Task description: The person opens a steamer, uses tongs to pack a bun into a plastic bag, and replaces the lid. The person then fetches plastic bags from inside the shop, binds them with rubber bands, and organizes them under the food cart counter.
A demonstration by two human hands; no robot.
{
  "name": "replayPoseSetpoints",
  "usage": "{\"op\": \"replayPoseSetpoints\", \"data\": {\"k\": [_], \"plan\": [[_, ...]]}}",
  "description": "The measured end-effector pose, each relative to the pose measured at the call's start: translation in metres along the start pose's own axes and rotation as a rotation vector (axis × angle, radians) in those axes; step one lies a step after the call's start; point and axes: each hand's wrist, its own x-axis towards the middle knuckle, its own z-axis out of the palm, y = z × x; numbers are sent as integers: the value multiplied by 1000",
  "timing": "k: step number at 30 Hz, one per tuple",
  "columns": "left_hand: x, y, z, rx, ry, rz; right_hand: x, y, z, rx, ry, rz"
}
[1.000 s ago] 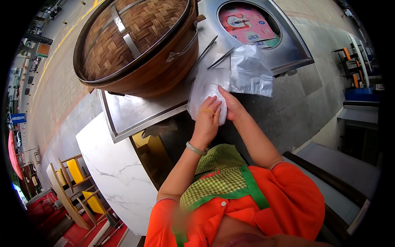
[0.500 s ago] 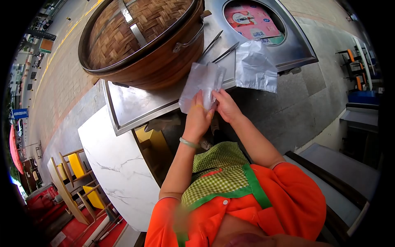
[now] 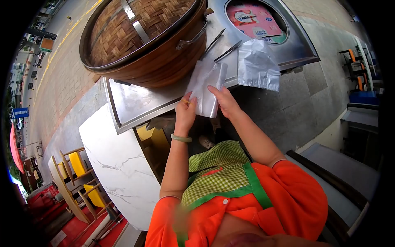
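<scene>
My left hand (image 3: 187, 111) pinches the lower left edge of a translucent plastic bag (image 3: 207, 82). Gripping the same bag from the right is my right hand (image 3: 224, 101), its thumb lying over the front. The bag is spread flat between both hands, above the front edge of the metal counter (image 3: 135, 103). Just beyond it lie metal tongs (image 3: 224, 51), their near end hidden behind the bag. To the right, another plastic bag or stack of bags (image 3: 258, 64) hangs over the counter's edge. A large wooden steamer (image 3: 164, 61) with a woven lid (image 3: 119, 35) stands at the left.
A round opening in the counter holds pink printed packs (image 3: 255, 18). On the near left is a white marbled tabletop (image 3: 117, 164). Wooden chairs with yellow parts (image 3: 94, 195) stand beyond it. Grey paving (image 3: 288, 103) lies to the right.
Both hands have shifted their grip on the bag; my left hand has moved left and my right thumb further over it. The bag has turned and is spread straighter.
</scene>
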Motion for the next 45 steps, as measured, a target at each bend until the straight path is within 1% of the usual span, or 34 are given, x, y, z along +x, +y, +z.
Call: {"op": "replayPoseSetpoints", "data": {"k": [1, 2, 3, 4, 6, 8, 9, 10, 13, 15, 16, 18, 19, 20, 22, 23, 24, 25, 26, 28, 30, 31, 32, 34, 36, 37, 38, 39, 41, 42, 44, 45], "plan": [[1, 2, -2, -2, -1, 0, 6, 7, -6, -49, 0, -49], [4, 5, -6, 80, 61, 19, 11, 12, -12, -99, -1, -97], [5, 9, -9, 163, 124, 38, 16, 16, -18, -52, -2, -80], [4, 12, -12, 162, 126, 37, 15, 16, -19, -53, -3, -78], [4, 18, -16, 744, 571, 417, 14, 17, -18, -51, 52, -70], [-6, 39, -10, 613, 399, 507, 4, 10, -8, -7, 85, -40], [-11, 44, -1, 554, 233, 494, 0, 9, -4, 34, 116, -8], [-14, 50, 9, 568, 118, 512, 1, 10, -5, 31, 111, -3], [1, 32, 29, 628, 121, 566, 5, 20, -8, -22, 86, -35], [15, 13, 33, 609, 136, 387, 8, 31, -10, -58, 74, -137], [17, 9, 33, 604, 139, 385, 4, 32, -10, -64, 74, -137], [20, 0, 28, 423, 204, 294, -5, 36, -10, -66, 42, -119], [19, -1, 22, 239, 159, 165, -19, 30, -3, -52, 20, -83], [13, 6, 15, 240, 161, 160, -30, 25, -1, -53, 19, -78], [-14, 23, -3, 102, 127, 133, -47, 19, -7, -259, -23, 92], [-31, 36, -13, 207, 127, 168, -53, 18, -19, -450, -33, 27], [-48, 45, -26, 213, 144, 159, -57, 16, -31, -644, -53, -38], [-66, 53, -37, 316, 70, 325, -73, 5, -26, -866, 79, -333], [-84, 55, -48, 420, -4, 485, -88, -7, -18, -943, 141, -434], [-113, 54, -63, 430, -92, 453, -110, -19, 7, -1024, -118, -758], [-131, 47, -72, 426, -92, 410, -124, -14, 46, -1198, -413, -910], [-137, 39, -77, 465, -73, 396, -123, 0, 55, -1228, -535, -905], [-143, 31, -82, 503, -56, 380, -117, 17, 60, -1322, -604, -945], [-144, 6, -94, 498, -22, 364, -94, 70, 56, -1259, -677, -725], [-143, -25, -104, 590, 44, 210, -68, 114, 60, -1122, -624, -477], [-141, -42, -109, 589, 54, 202, -58, 139, 63, -1039, -562, -305], [-136, -59, -114, 572, 127, 127, -47, 162, 67, -953, -498, -139], [-130, -75, -119, 552, 199, 51, -34, 182, 71, -957, -508, -135], [-114, -100, -134, 537, 243, 5, -8, 210, 81, -989, -462, -306], [-105, -113, -141, 523, 277, -37, 5, 219, 86, -994, -472, -297], [-83, -143, -157, 572, 325, 51, 30, 232, 100, -1149, -447, -376], [-72, -157, -166, 697, 310, -56, 42, 238, 107, -1153, -452, -368]]}}
